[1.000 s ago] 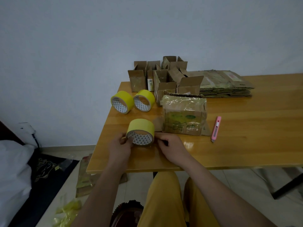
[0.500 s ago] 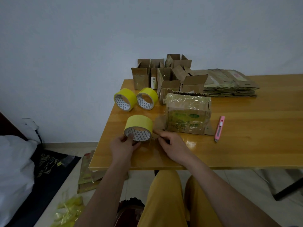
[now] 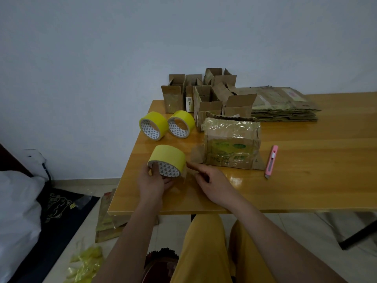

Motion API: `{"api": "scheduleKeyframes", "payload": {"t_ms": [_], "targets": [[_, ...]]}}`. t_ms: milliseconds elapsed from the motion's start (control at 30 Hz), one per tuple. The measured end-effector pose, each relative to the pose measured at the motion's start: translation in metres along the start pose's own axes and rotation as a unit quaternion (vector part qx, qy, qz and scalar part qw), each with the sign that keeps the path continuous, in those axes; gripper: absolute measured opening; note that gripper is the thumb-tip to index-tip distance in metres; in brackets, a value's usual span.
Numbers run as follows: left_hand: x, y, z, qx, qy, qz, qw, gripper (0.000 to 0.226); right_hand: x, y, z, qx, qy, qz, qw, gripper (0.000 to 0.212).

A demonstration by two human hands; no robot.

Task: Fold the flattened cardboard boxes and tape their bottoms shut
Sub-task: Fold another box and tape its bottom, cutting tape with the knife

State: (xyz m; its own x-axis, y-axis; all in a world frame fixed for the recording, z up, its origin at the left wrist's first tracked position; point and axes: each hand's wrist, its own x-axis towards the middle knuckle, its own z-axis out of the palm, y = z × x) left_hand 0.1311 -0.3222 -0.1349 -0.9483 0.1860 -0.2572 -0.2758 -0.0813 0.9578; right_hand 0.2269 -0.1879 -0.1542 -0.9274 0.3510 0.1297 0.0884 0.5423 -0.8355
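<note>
My left hand [image 3: 151,181] grips a yellow tape roll [image 3: 167,160] near the table's front left, with a finger in its core. My right hand [image 3: 210,180] pinches the clear tape end drawn from the roll's right side. Just behind the hands stands a folded cardboard box [image 3: 232,146] covered in shiny tape, its flaps spread on the table. A stack of flattened boxes [image 3: 283,107] lies at the back. Several folded open boxes [image 3: 208,99] cluster at the back left.
Two more yellow tape rolls [image 3: 152,126] [image 3: 181,124] lie on the wooden table [image 3: 306,176] left of the boxes. A pink utility knife [image 3: 271,161] lies right of the taped box. Cardboard and yellow scraps [image 3: 87,262] litter the floor.
The left hand has shifted its hold on the roll, a finger now inside the core. The right hand has drawn slightly away from the roll with the tape end.
</note>
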Motion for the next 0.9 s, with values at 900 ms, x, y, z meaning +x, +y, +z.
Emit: {"api": "scheduleKeyframes", "payload": {"t_ms": [900], "targets": [[-0.013, 0.047, 0.005, -0.008, -0.043, 0.095, 0.994, 0.035, 0.004, -0.011, -0.014, -0.014, -0.020, 0.036, 0.999, 0.033]]}}
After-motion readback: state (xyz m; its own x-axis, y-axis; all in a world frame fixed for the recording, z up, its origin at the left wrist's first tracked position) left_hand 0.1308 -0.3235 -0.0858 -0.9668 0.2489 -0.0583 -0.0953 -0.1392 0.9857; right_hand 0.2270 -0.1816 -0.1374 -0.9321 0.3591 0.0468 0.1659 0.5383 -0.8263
